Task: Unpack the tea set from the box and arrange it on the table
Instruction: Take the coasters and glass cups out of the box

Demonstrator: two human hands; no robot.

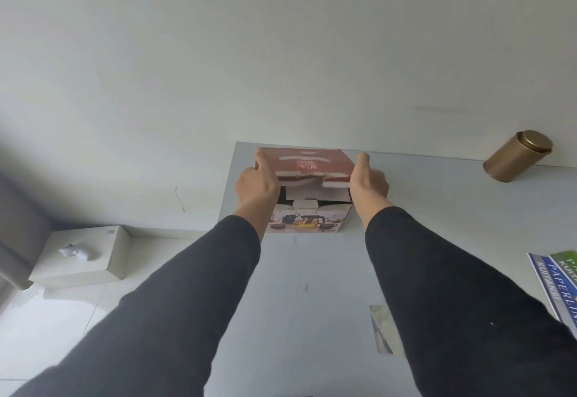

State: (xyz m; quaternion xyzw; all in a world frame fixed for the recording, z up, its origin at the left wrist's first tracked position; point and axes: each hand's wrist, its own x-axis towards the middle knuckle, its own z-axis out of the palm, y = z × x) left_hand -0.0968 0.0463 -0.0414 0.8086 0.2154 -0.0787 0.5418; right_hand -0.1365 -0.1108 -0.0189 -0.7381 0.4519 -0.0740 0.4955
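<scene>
Both hands, left hand (256, 185) and right hand (370, 184), grip the sides of the box (307, 190) at the far edge of the table (312, 271).

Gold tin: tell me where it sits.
In the head view, the gold tin stands at the table's far right edge against the wall, right of the tea set box.

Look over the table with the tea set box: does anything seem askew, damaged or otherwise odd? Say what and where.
Nothing is spilled or broken. Both hands, left and right, grip the tea set box by its sides, its top flaps partly open. A shiny scrap lies skewed on the table.
</scene>
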